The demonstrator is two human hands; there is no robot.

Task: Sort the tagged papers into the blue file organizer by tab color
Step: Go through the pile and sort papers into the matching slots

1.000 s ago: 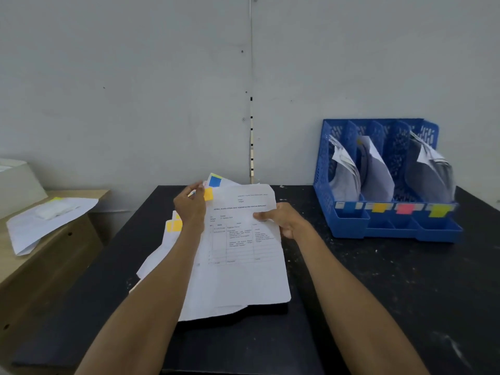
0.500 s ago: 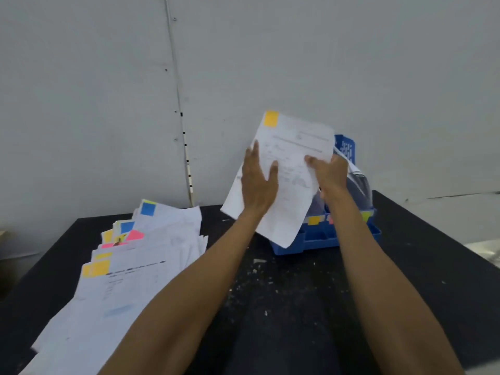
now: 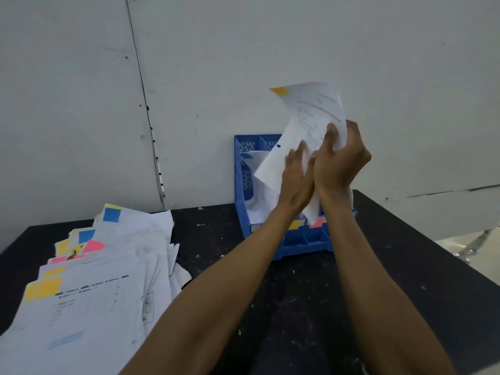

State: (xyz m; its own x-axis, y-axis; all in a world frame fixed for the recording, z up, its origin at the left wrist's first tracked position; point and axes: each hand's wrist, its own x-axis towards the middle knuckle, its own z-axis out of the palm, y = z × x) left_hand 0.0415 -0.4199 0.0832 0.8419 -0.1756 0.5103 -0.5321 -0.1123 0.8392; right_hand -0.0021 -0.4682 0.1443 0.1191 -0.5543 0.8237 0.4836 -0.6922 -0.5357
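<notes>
**Yellow-tabbed sheet (image 3: 311, 115): delivery to the blue file organizer (image 3: 243, 190)**

Step in hand, by judgement: carrying one sheet to its slot. The sheet is clear of the black table (image 3: 405, 253), held in the air in front of and above the organizer, which stands at the table's far side against the wall (image 3: 243, 50); its lower end is hidden behind the wrists, so entry into a slot cannot be confirmed. The unsorted pile (image 3: 108, 280) lies well apart at the left of the table, with yellow, blue and pink tabs showing; much sorting remains.

Right hand (image 3: 341, 163): clamped on the sheet's right edge, thumb on the face, fingers curled behind. Left hand (image 3: 296, 177): fingers fairly straight, laid against the sheet's lower part, with no grip visible; the two hands almost touch. The yellow tab (image 3: 280, 90) sits at the sheet's top corner, pointing left; the sheet is bowed and twisted.

Next move, by judgement: line up the lower edge with the slot behind the yellow label (image 3: 294, 225), just left of the pink label (image 3: 316, 222); lower the sheet straight down. A bowed sheet may catch on a divider or on the filed papers (image 3: 257, 207); flatten it first.

Change from half a second earlier: the hands were apart, one at each side edge, with the sheet flat and facing the camera; they have since closed together and the sheet has curled. A second earlier the sheet was low over the pile.
</notes>
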